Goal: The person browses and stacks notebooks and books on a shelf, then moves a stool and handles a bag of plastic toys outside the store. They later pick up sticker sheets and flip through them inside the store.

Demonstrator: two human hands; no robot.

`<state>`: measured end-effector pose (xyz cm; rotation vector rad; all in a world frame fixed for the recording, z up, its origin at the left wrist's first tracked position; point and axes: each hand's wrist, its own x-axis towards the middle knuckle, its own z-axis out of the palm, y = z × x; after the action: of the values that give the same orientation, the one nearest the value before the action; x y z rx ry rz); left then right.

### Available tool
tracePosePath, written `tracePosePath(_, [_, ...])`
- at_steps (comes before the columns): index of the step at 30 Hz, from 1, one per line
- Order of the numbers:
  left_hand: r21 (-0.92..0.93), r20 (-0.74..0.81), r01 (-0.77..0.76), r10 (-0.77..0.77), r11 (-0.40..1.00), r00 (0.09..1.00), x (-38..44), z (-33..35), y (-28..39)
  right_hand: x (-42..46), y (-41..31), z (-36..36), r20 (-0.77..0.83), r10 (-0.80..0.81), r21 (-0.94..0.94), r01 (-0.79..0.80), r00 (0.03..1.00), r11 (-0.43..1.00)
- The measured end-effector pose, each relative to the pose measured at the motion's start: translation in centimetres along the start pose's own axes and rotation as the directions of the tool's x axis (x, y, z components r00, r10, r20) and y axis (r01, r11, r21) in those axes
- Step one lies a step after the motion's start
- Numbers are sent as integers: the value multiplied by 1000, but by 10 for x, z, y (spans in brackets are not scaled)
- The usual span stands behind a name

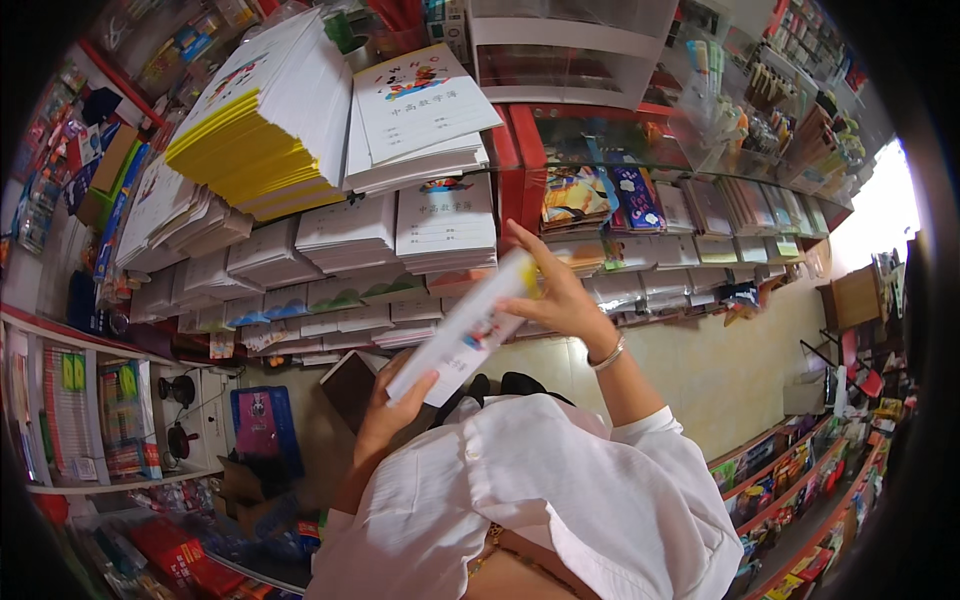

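A stack of white exercise books (466,324) with a coloured picture on the cover is held at a slant in front of my body. My left hand (401,401) grips its lower end, the thumb over the cover and the fingers hidden beneath. At the upper end, my right hand (556,289) has its thumb on the cover and its fingers spread past the yellow-edged side. Motion blurs that end. Beyond my hands stands a tall pile of exercise books with yellow spines (262,142). Beside it lies a lower pile of similar white exercise books (420,105).
Shelves of stacked white exercise books (446,225) run below the counter piles. A glass display case (592,150) holds notebooks to the right, with pens and brushes (780,112) above. A blue crate (266,427) stands on the tiled floor (690,375) at left. Low racks (795,480) line the right.
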<state>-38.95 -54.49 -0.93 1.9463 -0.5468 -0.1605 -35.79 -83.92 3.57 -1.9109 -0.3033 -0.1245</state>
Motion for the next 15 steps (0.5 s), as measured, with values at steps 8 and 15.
tracePosePath(8, [-34, 129, -373, 374, 927, 919, 78, -14, 79, -15, -10, -62, -127, -11, 386, 59, 992, 920])
tracePosePath(15, [-239, -127, -335, 313, 911, 941, 190, 28, 150, 24, -29, -156, -514, -174, 355, 392, 840, 849])
